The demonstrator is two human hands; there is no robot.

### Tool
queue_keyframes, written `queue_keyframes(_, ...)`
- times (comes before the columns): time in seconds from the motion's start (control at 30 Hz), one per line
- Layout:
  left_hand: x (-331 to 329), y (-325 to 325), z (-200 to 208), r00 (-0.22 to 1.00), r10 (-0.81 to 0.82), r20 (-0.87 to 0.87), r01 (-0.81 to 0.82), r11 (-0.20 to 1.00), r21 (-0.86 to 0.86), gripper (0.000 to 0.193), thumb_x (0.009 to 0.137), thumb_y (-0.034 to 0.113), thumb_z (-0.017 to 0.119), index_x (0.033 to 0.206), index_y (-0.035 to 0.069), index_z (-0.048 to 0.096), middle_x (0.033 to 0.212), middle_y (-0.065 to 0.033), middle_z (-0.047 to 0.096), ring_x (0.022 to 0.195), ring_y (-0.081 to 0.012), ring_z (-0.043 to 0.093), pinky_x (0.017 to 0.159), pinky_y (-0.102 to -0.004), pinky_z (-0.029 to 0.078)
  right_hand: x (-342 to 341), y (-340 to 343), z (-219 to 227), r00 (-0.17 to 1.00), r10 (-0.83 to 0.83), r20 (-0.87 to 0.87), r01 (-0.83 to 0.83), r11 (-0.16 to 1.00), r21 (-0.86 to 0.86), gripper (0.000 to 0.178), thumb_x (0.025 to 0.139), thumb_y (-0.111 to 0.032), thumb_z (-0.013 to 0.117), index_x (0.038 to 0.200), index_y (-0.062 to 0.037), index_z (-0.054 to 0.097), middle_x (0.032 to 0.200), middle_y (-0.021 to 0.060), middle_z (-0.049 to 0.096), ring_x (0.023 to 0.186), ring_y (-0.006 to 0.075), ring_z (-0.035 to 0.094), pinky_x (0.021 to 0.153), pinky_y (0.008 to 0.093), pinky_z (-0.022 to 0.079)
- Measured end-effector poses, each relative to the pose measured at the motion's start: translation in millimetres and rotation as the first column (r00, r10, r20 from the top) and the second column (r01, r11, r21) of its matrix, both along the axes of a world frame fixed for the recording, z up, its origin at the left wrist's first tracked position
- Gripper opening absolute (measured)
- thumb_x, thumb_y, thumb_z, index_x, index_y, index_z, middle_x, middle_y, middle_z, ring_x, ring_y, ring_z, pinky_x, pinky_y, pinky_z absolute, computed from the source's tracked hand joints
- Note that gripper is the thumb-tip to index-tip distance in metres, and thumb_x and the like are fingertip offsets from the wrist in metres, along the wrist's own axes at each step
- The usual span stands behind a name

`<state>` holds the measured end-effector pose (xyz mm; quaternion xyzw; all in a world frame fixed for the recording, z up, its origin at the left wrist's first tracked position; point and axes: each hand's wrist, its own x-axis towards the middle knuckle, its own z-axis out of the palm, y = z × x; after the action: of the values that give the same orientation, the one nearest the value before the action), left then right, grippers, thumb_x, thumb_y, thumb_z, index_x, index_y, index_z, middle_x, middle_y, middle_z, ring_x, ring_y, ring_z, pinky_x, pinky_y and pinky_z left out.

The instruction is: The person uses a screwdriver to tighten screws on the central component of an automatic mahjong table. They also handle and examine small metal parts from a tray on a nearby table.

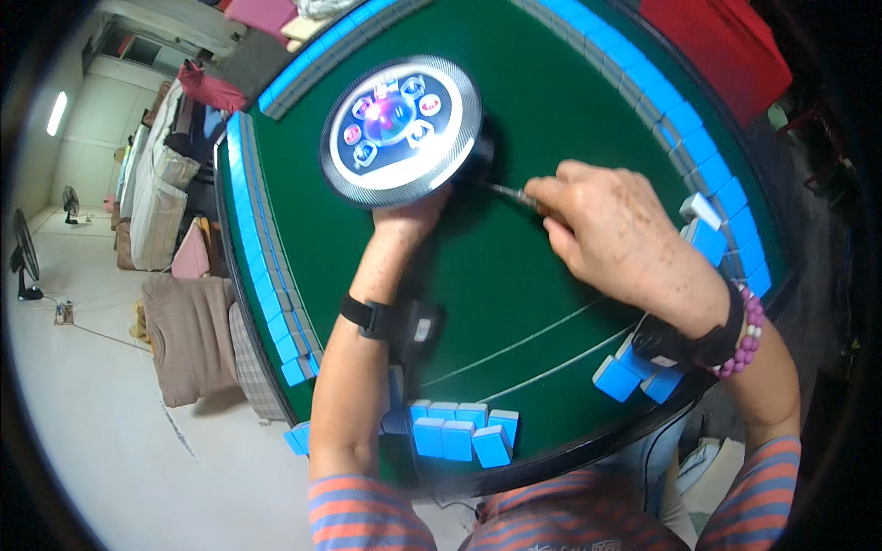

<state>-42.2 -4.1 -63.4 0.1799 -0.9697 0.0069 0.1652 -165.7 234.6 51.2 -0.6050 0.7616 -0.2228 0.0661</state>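
A round control panel (400, 129) with a lit face and a dark textured rim is tilted over the green mahjong table (514, 303). My left hand (410, 214) grips it from below, the fingers hidden behind the panel. My right hand (611, 225) is closed round a slim metal tool (511, 194) that looks like a screwdriver. Its thin shaft points left toward the panel's underside, where shadow hides the tip. Under my right wrist lie a few blue-backed mahjong tiles (617, 378).
Rows of blue-backed tiles line the left edge (253, 220) and the far right edge (675, 119). A small tile group (457, 439) sits at the near edge, by my left forearm. Left of the table stand a cloth-covered chair (188, 335) and a fan (26, 262).
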Motion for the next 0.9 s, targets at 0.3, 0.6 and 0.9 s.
queue_keyframes(0.3, 11, 35, 68, 0.999, -0.021, 0.040, 0.009, 0.960, 0.280, 0.032, 0.080, 0.019, 0.051, 0.106, 0.003, 0.061, 0.108, -0.0205, 0.063, 0.104, -0.0373, 0.056, 0.094, -0.0457, 0.042, -1, 40, 35, 0.991, -0.117, 0.068, 0.119, 0.993, -0.027, 0.015, 0.078, -0.010, 0.060, 0.091, -0.0034, 0.064, 0.080, 0.0159, 0.061, 0.073, 0.0349, 0.063, 0.066, 0.0443, 0.051)
queue_keyframes(0.6, 47, 69, 73, 0.965, 0.015, 0.261, -0.109, 0.931, 0.348, 0.022, 0.086, 0.017, 0.050, 0.084, 0.002, 0.066, 0.101, -0.0207, 0.062, 0.088, -0.0394, 0.060, 0.076, -0.0452, 0.049, 8, 170, 74, 0.918, -0.288, 0.273, 0.328, 0.938, -0.112, 0.025, 0.080, -0.015, 0.060, 0.103, -0.0053, 0.065, 0.087, 0.0172, 0.063, 0.081, 0.0348, 0.062, 0.072, 0.0430, 0.049)
queue_keyframes(0.9, 71, 179, 151, 0.993, 0.107, -0.038, -0.017, 0.475, 0.880, 0.012, 0.085, 0.008, 0.064, 0.089, -0.001, 0.072, 0.084, -0.0023, 0.063, 0.070, -0.0089, 0.055, 0.061, -0.0237, 0.045, -6, 300, 55, 0.266, -0.027, 0.964, 0.554, 0.823, -0.129, 0.035, 0.088, -0.006, 0.057, 0.122, 0.0044, 0.055, 0.086, 0.0045, 0.061, 0.060, 0.0054, 0.051, 0.052, 0.0184, 0.042)
